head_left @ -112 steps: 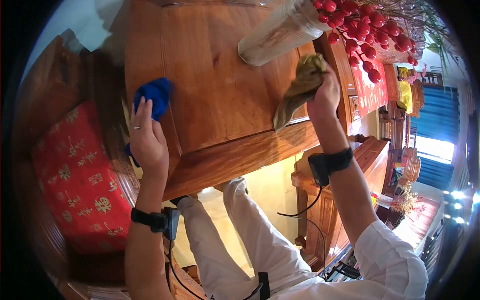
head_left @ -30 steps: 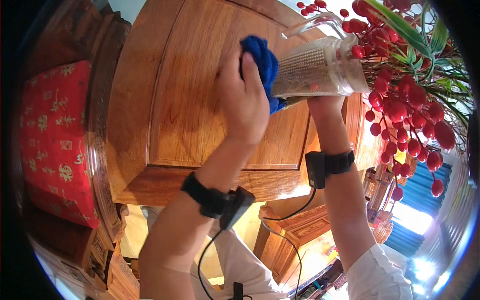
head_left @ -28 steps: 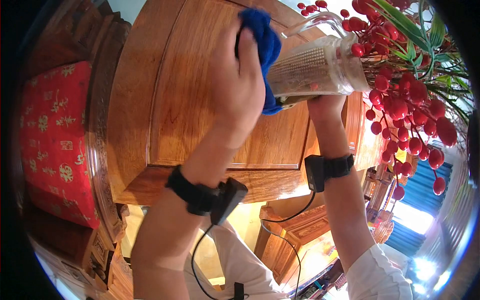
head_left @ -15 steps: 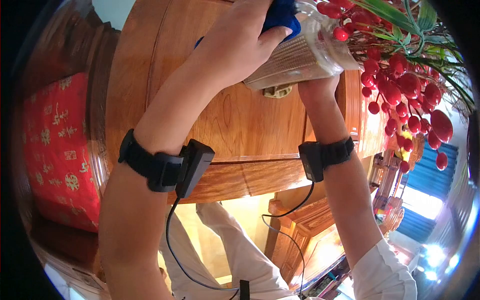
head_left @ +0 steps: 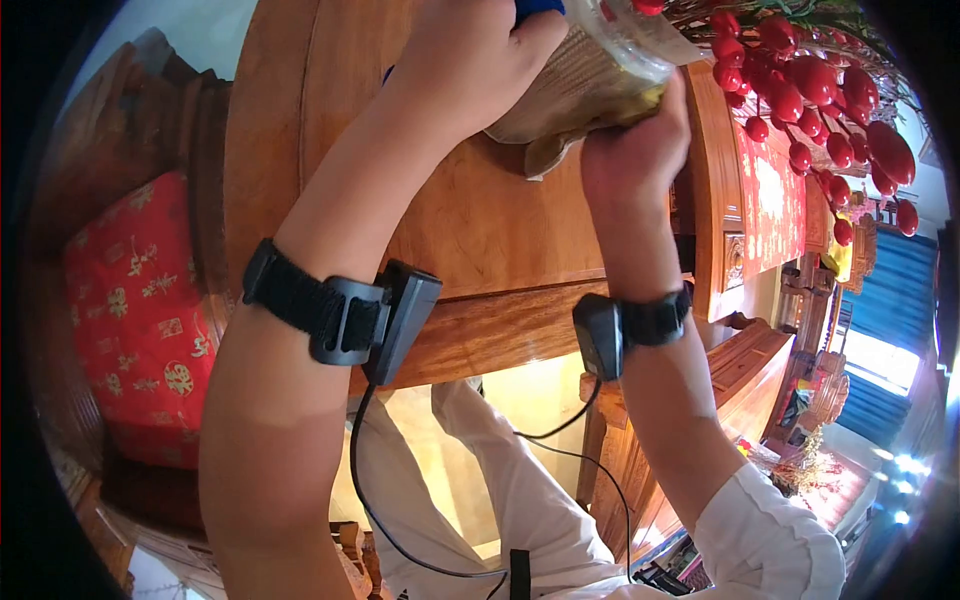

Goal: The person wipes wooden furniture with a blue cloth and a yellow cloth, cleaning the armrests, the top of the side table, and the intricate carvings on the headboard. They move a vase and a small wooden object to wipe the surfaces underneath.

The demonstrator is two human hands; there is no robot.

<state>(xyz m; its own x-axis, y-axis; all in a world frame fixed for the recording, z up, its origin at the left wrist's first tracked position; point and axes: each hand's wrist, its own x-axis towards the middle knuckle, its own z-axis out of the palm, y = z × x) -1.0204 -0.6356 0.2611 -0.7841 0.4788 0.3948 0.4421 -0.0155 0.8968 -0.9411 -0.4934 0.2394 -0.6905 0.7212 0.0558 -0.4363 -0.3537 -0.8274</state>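
My left hand [head_left: 490, 60] is closed on a blue cloth [head_left: 538, 10], which it presses to the side of a clear glass vase [head_left: 575, 85] with a ribbed texture. The vase is tilted over the wooden table [head_left: 480, 220], its mouth towards the right. My right hand [head_left: 640, 140] is curled at the vase's underside near the neck, a finger raised along the glass. A pale tan piece [head_left: 548, 155] shows just under the vase, beside my right hand. Stems with red berries [head_left: 800, 85] come out of the vase's mouth. The top of the vase and the left fingertips are cut off by the frame.
A red cushion with gold characters [head_left: 140, 320] lies on dark wooden furniture at the left. Black straps with boxes [head_left: 400, 320] sit on both forearms, with cables hanging down. Wooden furniture [head_left: 740, 370] and a blue curtain [head_left: 890, 320] are at the right.
The vase and berries have shifted up in view. My right hand has moved from behind the vase to its underside and shows more fully. The left hand has risen slightly with the cloth.
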